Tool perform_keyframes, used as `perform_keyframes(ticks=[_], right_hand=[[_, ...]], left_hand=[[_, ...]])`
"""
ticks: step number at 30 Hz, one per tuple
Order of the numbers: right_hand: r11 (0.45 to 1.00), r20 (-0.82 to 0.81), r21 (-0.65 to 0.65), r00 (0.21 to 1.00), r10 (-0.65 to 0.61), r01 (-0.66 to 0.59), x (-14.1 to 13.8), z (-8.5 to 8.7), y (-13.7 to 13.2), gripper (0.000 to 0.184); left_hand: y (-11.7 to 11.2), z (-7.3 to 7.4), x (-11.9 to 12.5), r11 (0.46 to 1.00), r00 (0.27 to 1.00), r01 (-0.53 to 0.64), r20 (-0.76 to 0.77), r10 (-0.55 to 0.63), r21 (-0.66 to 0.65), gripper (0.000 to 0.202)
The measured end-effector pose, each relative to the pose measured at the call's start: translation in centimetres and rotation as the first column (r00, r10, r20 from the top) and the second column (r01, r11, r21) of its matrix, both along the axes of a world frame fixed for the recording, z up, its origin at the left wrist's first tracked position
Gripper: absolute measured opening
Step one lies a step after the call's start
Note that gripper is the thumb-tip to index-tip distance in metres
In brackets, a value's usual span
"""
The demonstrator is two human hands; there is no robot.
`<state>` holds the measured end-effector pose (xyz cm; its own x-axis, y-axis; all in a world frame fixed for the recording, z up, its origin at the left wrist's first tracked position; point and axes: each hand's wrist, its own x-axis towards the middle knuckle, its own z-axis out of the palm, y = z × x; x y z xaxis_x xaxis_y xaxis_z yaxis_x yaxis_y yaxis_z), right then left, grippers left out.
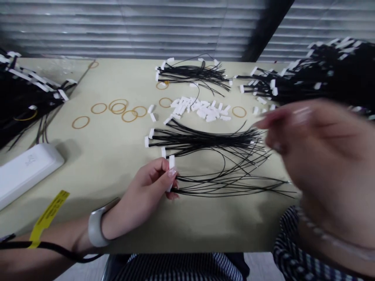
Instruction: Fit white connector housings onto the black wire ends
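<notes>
Low at the middle of the table, my left hand [155, 183] is closed, thumb against fingers, on a white connector [172, 162] with several thin black wires [228, 185] trailing to the right. My right hand [319, 144] is raised at the right, blurred by motion, its fingers curled into a pinch. Whatever it may hold is too small or blurred to make out. Just beyond my left hand lies a bundle of black wires [205, 138] with white connectors at its left end. Behind that bundle is a loose pile of small white connectors [202, 108].
Another wire bundle [193, 73] lies at the back. Large heaps of black wires stand at the right [336, 74] and left [26, 93]. Several tan rubber bands [118, 106] are scattered at left centre. A white device [31, 168] sits at the left edge, before window blinds [131, 27].
</notes>
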<state>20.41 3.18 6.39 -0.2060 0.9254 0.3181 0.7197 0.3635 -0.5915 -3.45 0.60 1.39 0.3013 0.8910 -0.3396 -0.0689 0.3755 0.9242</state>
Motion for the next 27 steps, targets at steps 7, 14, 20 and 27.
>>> perform_keyframes(ticks=[7,14,20,27], right_hand=[[0.976,-0.050,-0.118,0.982,0.181,-0.186,-4.5,-1.4,-0.3,0.033],[0.975,-0.122,-0.143,0.981,0.154,-0.171,-5.8,-1.8,-1.0,0.017],[0.975,-0.171,-0.188,0.981,0.087,-0.119,-6.1,-2.2,-1.1,0.013],[0.960,-0.196,-0.236,0.975,0.107,-0.153,-6.2,-2.0,-1.2,0.006]], left_hand=[[-0.1,0.4,0.0,0.999,0.999,0.044,-0.017,-0.044,0.019,0.020],[-0.1,1.0,0.2,0.988,0.987,0.108,-0.129,-0.093,0.111,0.019],[-0.2,1.0,0.3,0.981,0.979,0.133,-0.173,-0.108,0.141,0.020],[-0.3,0.8,0.2,0.976,0.974,0.149,-0.193,-0.117,0.161,0.019]])
